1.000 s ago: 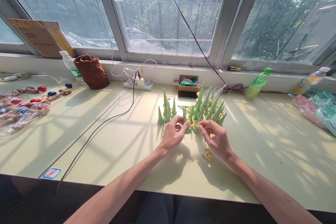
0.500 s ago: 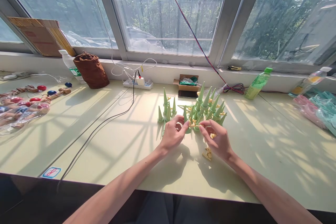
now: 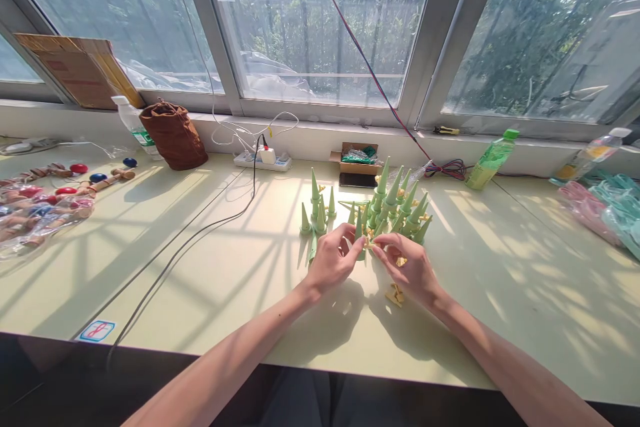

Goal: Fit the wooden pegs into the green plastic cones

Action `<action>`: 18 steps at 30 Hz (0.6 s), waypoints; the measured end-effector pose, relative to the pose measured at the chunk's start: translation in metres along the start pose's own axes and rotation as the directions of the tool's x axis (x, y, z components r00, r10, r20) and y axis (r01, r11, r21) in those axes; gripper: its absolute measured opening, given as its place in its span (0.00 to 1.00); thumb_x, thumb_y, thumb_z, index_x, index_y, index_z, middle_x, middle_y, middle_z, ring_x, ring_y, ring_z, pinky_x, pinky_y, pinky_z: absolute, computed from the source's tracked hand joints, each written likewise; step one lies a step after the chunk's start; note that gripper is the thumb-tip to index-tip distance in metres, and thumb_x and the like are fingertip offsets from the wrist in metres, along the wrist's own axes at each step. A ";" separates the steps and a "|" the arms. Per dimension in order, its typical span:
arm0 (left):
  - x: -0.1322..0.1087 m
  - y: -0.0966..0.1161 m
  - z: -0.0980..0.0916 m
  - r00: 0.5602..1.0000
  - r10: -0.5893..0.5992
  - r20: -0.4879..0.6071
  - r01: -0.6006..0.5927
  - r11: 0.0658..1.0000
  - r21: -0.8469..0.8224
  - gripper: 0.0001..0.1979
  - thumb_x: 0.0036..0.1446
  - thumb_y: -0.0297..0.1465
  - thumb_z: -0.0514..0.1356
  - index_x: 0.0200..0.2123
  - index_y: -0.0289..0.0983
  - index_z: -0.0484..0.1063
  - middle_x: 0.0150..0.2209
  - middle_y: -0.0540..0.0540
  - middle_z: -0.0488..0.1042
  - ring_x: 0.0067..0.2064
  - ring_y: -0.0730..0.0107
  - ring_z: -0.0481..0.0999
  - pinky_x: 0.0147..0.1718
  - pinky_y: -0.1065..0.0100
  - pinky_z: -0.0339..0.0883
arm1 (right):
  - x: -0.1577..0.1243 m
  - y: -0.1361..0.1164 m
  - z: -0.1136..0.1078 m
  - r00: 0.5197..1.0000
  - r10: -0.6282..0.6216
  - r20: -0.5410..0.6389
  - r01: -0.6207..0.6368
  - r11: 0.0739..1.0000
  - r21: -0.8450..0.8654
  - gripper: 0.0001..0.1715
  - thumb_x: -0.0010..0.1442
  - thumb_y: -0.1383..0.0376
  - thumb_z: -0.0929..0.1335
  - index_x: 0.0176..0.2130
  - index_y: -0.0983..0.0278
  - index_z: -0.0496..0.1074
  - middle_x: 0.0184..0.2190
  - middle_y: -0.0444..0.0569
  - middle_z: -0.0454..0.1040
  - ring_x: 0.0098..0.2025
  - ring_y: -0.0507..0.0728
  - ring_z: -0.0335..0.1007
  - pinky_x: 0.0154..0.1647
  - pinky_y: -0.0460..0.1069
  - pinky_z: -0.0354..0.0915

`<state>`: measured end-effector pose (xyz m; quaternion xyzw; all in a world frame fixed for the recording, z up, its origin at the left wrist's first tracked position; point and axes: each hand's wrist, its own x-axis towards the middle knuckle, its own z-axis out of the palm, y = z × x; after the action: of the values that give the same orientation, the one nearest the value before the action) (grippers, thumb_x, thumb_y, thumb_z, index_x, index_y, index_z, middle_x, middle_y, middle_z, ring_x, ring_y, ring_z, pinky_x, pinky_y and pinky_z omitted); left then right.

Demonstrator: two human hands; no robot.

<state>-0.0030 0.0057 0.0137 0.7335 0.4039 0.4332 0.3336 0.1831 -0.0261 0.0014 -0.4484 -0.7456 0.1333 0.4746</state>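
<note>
A cluster of pale green cones stands on the yellow-green table, with a smaller group of cones to its left. My left hand is pinched on a green cone at the cluster's front. My right hand pinches a small tan piece right against that cone, fingertips of both hands nearly touching. A few loose tan pieces lie on the table under my right wrist.
A power strip with cables, a brown pouch, a small cardboard box and a green bottle line the window sill side. Wooden toys with coloured balls in bags lie far left, pink and teal bagged items far right.
Both hands have drawn closer together and slightly toward me, bringing the tan piece up against the cone held by my left hand.
</note>
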 end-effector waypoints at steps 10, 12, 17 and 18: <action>-0.001 0.000 0.000 1.000 -0.017 0.006 0.017 1.000 -0.015 0.12 0.62 0.40 0.58 0.39 0.36 0.67 0.29 0.50 0.71 0.23 0.77 0.68 0.21 0.74 0.64 | 0.000 0.006 0.003 1.000 -0.009 0.023 0.009 1.000 -0.009 0.09 0.67 0.59 0.65 0.41 0.60 0.73 0.34 0.50 0.77 0.26 0.54 0.71 0.27 0.50 0.68; 0.000 0.000 0.000 0.999 -0.043 0.024 0.045 0.998 -0.048 0.12 0.62 0.41 0.58 0.39 0.36 0.67 0.29 0.50 0.71 0.23 0.76 0.69 0.20 0.75 0.64 | 0.000 0.007 0.003 1.000 -0.005 0.020 0.005 1.000 -0.007 0.09 0.67 0.59 0.66 0.41 0.61 0.73 0.33 0.49 0.77 0.25 0.53 0.70 0.27 0.49 0.68; 0.003 -0.001 -0.001 0.990 -0.125 0.059 0.133 0.979 -0.157 0.14 0.62 0.42 0.59 0.38 0.36 0.69 0.31 0.49 0.72 0.28 0.74 0.73 0.24 0.74 0.66 | 0.000 0.004 0.002 1.000 0.022 0.018 -0.023 0.999 0.024 0.09 0.67 0.59 0.66 0.41 0.61 0.73 0.32 0.47 0.74 0.23 0.51 0.68 0.24 0.47 0.66; 0.003 -0.001 -0.001 0.989 -0.133 0.065 0.142 0.975 -0.169 0.14 0.62 0.42 0.59 0.38 0.36 0.69 0.31 0.49 0.72 0.28 0.73 0.73 0.25 0.74 0.67 | 0.000 0.004 0.002 1.000 0.023 0.019 -0.023 0.999 0.028 0.09 0.67 0.60 0.66 0.41 0.61 0.73 0.32 0.47 0.74 0.23 0.51 0.68 0.24 0.47 0.65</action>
<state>-0.0029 0.0087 0.0142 0.6832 0.4056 0.4229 0.4358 0.1833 -0.0234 -0.0024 -0.4489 -0.7430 0.1534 0.4721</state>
